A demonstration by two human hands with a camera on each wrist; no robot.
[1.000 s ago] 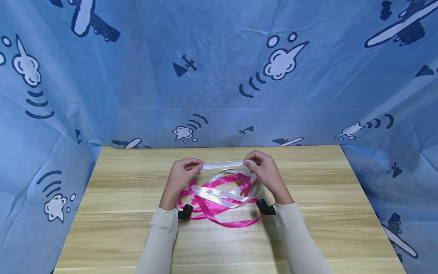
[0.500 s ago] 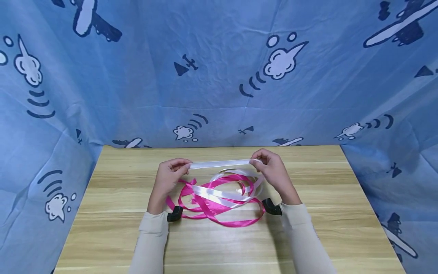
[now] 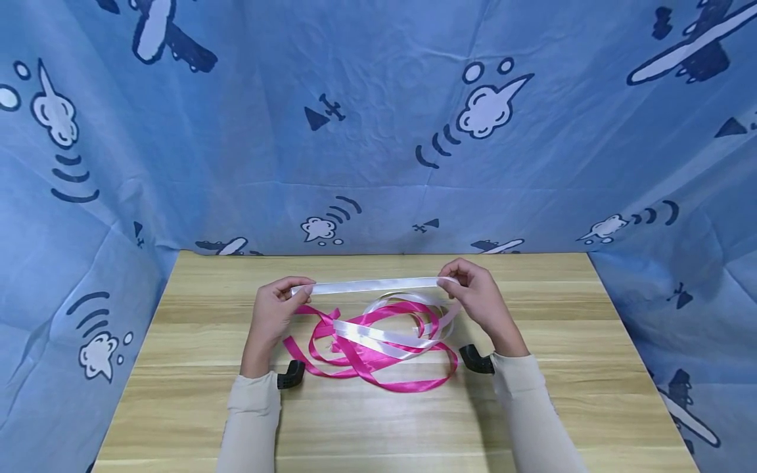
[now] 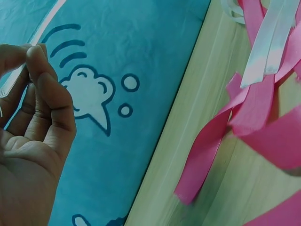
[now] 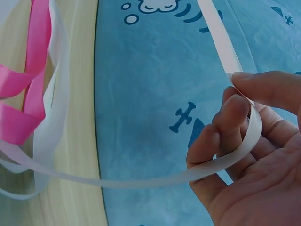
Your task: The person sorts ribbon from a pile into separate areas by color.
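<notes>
A white satin ribbon (image 3: 372,285) is stretched nearly level between both hands, above the far part of the table. Its end is pinched by my left hand (image 3: 275,307) between thumb and forefinger, seen close in the left wrist view. My right hand (image 3: 475,294) pinches the same ribbon farther along; from there it loops over the fingers and runs down to the pile, as the right wrist view shows. Below lies a loose tangle of pink ribbon (image 3: 408,386) and white ribbon. One pink tail (image 4: 200,172) lies at the pile's left side.
The wooden table (image 3: 378,433) carries the ribbon pile at its middle. A blue cloth (image 3: 378,151) with printed planes and clouds hangs along the back and both sides. Black camera mounts (image 3: 292,374) sit at both wrists.
My left hand has moved left and my right hand slightly right. The stretch of white ribbon between them has grown longer. The pile has hardly shifted, apart from the pink tail coming into view.
</notes>
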